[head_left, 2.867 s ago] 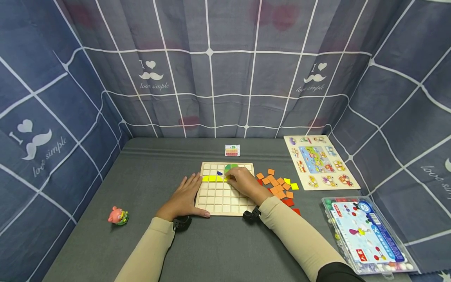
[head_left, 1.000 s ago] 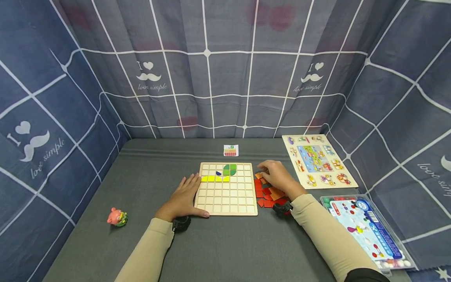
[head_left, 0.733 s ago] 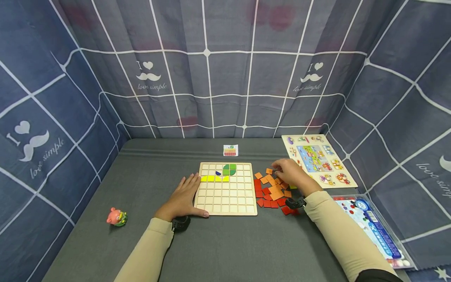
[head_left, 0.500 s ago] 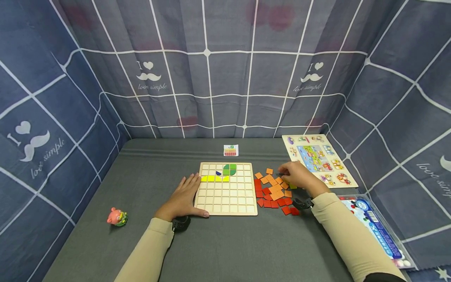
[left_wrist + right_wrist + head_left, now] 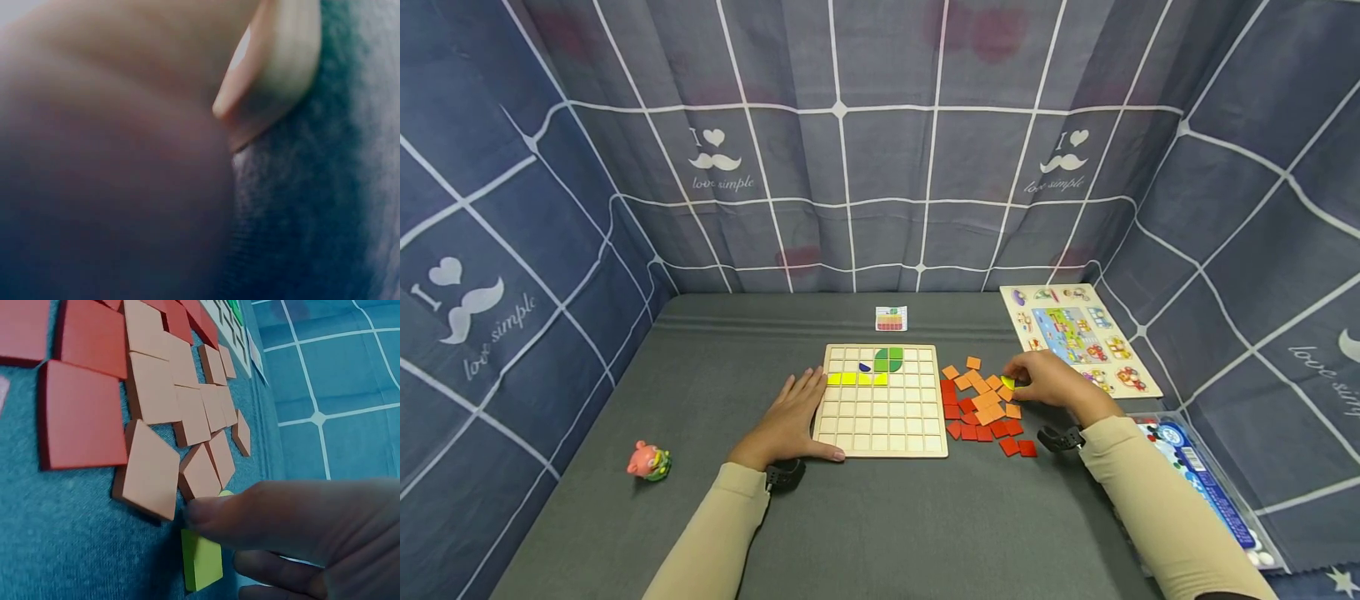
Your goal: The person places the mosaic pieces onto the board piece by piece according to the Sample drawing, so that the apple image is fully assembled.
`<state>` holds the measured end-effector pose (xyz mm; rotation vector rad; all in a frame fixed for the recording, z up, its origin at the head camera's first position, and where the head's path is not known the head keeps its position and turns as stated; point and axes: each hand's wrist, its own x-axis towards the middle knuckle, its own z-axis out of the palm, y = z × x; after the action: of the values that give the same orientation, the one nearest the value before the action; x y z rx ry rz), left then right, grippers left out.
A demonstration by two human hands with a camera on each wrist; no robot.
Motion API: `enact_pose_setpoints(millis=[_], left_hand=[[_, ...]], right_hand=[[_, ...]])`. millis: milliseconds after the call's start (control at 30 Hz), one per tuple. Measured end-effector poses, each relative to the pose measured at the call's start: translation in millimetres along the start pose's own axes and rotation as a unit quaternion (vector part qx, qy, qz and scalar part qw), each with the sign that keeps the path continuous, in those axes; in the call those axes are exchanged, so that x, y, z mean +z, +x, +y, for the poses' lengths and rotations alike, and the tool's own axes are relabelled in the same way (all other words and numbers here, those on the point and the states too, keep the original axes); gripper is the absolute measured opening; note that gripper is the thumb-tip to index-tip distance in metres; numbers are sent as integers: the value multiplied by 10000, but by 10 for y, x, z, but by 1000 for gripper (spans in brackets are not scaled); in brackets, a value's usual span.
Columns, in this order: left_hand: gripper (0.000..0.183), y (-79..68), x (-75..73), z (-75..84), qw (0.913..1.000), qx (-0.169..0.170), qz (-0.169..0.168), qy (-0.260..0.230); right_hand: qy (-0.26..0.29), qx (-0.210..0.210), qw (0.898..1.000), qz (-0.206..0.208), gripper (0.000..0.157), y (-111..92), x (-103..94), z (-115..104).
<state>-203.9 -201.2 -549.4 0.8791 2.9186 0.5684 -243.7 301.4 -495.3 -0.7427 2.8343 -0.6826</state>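
Observation:
My left hand lies with fingers straight along the left edge of the wooden grid board, thumb at its near corner. In the left wrist view, skin and the board edge show blurred. On the board are a row of yellow pieces, a green group and a small blue piece. My right hand, fingers curled, pinches a yellow tile beside the orange tiles. The right wrist view shows the thumb over it, the index finger hidden, and another yellow tile just below.
Red tiles lie between the board and the orange ones. A small pattern card sits behind the board. Rightward are a picture puzzle board and a clear box, partly behind the sleeve. A pink figurine stands at left.
My right hand has left the board, passed over the orange tiles and moved right to the yellow tiles, where its fingertips have come down. The left hand keeps its place.

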Motion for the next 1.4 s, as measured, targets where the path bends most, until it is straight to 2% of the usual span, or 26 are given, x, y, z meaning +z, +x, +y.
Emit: enact_pose_setpoints(millis=[333, 633, 867, 1033, 1200, 1400], left_hand=[[151, -7, 4, -4, 10000, -60, -26, -1], [152, -7, -5, 9, 10000, -68, -20, 24], [152, 0, 2, 2, 10000, -65, -23, -1], [152, -3, 13, -8, 10000, -47, -25, -26], [152, -11, 4, -6, 10000, -28, 0, -44], [152, -2, 3, -10, 10000, -23, -21, -16]], right_hand=[[-47, 33, 9997, -230, 49, -36, -23, -21], [-114, 29, 9995, -281, 51, -80, -9, -53], [-333, -111, 9993, -105, 44, -90, 30, -20], [-404, -162, 9989, 191, 39, -95, 53, -16], [-428, -240, 9976, 495, 35, -77, 65, -77], [-555, -336, 9963, 561, 35, 12, 108, -212]])
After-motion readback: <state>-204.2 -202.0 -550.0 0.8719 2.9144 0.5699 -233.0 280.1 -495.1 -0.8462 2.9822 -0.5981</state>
